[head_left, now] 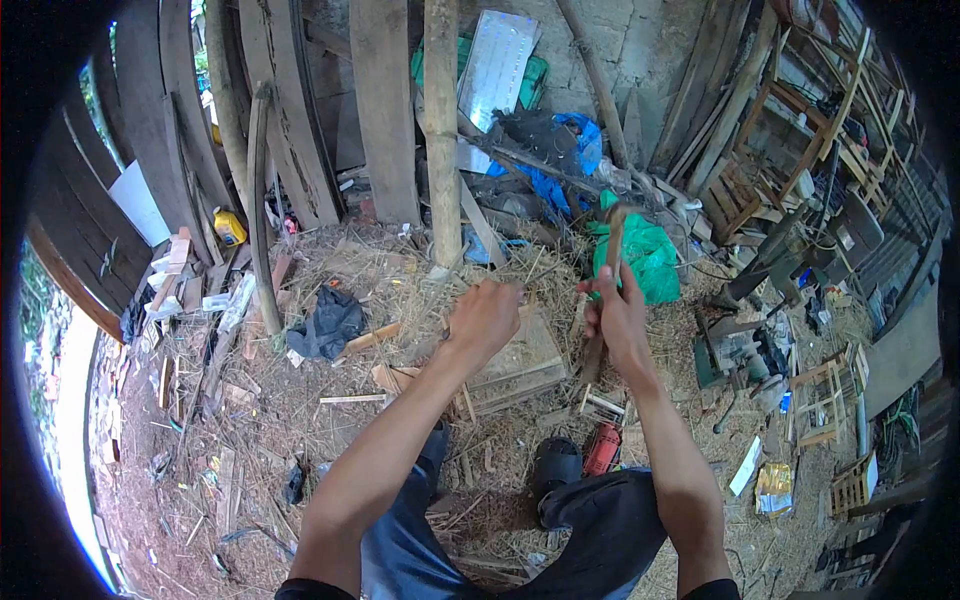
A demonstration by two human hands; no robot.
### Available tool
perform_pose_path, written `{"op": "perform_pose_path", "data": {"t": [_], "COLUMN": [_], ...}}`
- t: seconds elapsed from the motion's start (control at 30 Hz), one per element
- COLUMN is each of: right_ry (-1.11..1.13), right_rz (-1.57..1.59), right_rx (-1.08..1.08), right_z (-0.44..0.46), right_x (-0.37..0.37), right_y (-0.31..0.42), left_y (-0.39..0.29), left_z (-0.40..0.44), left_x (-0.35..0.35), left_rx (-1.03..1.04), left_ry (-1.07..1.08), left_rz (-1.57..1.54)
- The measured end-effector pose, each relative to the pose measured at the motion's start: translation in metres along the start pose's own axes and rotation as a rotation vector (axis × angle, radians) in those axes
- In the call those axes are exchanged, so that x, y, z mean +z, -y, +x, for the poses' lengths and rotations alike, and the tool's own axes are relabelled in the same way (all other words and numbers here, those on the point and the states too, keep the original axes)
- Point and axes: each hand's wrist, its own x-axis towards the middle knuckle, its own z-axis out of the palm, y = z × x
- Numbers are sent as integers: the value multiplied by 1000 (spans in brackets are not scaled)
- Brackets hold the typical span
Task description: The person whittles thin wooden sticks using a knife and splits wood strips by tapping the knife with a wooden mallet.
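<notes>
My left hand is closed, knuckles up, over the near left part of a wooden block; what its fingers hold, if anything, is hidden. To its right, my right hand is closed around a slim wooden stick that points upward, its top end darker and blurred. Beneath that hand a dark strip of wood leans beside the block. Behind the stick lies a green plastic bag. A red object lies on the ground by my right shoe.
A wooden post stands just ahead. Black plastic and wood scraps litter the straw-covered ground. At right stand a green metal machine and a small wooden frame. Planks line the back left; a yellow bottle stands there.
</notes>
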Motion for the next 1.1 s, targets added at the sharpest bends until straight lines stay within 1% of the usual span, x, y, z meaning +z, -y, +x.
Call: {"op": "perform_pose_path", "data": {"t": [0.03, 0.1, 0.13, 0.2, 0.3, 0.37, 0.4, 0.43, 0.47, 0.5, 0.57, 0.63, 0.7, 0.73, 0.8, 0.9, 0.93, 1.0, 1.1], "right_ry": [1, 2, 0, 89, 129, 132, 129, 125, 178, 230, 204, 192, 140, 141, 212, 183, 182, 131, 187], "right_rz": [1, -453, -451, -758, -766, -789, -809, -807, -843, -877, -845, -816, -784, -784, -917, -875, -875, -823, -888], "right_rx": [-4, -255, -259, -227, -236, -273, -311, -311, -277, -247, -267, -282, -343, -342, -292, -308, -310, -403, -356], "right_z": [0, -1, -5, -16, -27, -30, -31, -30, -27, -27, -28, -30, -31, -30, -27, -27, -27, -26, -23], "right_x": [-1, -3, -2, 7, 13, 16, 17, 15, 11, 12, 12, 16, 18, 17, 12, 11, 12, 12, 6], "right_y": [0, -4, -7, -9, 9, 6, 3, -5, -17, -16, -11, -2, 1, -5, -17, -15, -13, -12, -21], "left_y": [-2, -3, -3, -4, -7, -11, -14, -18, -21, -19, -13, -15, -16, -16, -16, -17, -19, -19, -16], "left_z": [-1, -2, -2, -2, -3, -3, -3, -3, -3, -3, -6, -6, -6, -5, -5, -3, -3, -4, -4], "left_x": [0, 1, 2, 3, 1, -3, -7, -11, -13, -11, -5, -9, -9, -8, -7, -8, -9, -8, -3], "left_rx": [-5, -8, 14, 40, 57, 9, 9, -10, -27, -22, 42, 41, 36, 47, 61, 75, 47, 14, 53], "left_ry": [-7, -16, -21, -27, -36, 45, 44, 89, 135, 133, 1, -3, -4, 8, 20, 57, 73, 92, 72], "left_rz": [-15, -28, -5, 16, 15, 42, 44, 43, 41, 43, 17, 16, 14, 15, 16, 38, 56, 72, 62]}}
